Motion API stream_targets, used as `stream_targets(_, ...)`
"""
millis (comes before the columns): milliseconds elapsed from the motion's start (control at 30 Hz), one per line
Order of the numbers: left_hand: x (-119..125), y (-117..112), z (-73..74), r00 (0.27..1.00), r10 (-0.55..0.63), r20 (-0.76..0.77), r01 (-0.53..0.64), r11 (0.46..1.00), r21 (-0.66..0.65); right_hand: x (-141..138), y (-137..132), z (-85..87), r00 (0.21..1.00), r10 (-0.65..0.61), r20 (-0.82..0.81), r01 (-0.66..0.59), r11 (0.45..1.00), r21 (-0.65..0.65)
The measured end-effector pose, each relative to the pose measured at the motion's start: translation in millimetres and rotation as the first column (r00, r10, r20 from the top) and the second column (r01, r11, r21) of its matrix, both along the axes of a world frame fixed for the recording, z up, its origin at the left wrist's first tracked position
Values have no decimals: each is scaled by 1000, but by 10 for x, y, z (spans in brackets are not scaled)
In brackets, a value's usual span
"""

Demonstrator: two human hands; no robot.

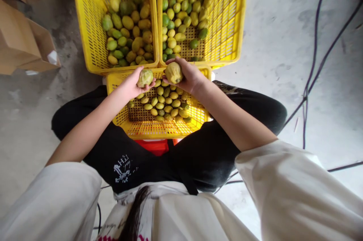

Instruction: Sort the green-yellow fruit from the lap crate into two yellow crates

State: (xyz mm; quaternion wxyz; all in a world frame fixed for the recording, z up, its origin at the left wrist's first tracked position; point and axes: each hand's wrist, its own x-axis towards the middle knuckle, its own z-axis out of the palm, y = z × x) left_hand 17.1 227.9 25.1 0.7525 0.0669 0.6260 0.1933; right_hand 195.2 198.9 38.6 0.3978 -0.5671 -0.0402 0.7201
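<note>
My left hand [135, 83] is closed around a greenish lemon [145, 78]. A larger, yellowish lemon [174, 73] with a bumpy skin sits in my right hand [190, 76], fingers wrapped round its far side. Both hands are above the near yellow crate [121, 120], close to its far rim. Many small yellow-green lemons [168, 101] lie on the bottom of that crate. Beyond my hands stand two more yellow crates: the left crate [85, 25] holds larger green and yellow lemons [128, 22], the right crate [227, 18] holds mixed ones [181, 20].
Open cardboard boxes [21, 40] stand on the floor at the left. Black cables [316, 63] run across the grey concrete floor [269, 37] at the right. My knees flank the near crate, and a red object [153, 146] shows below it.
</note>
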Motion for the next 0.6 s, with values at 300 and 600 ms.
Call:
stream_targets(300,13,-47,27,999,21,-39,-16,992,126,10,-25,13,1000,-14,19,13,998,66)
stream_targets(600,31,-46,94,998,26,-51,-18,989,148,49,-2,-202,999,-43,31,42,999,30)
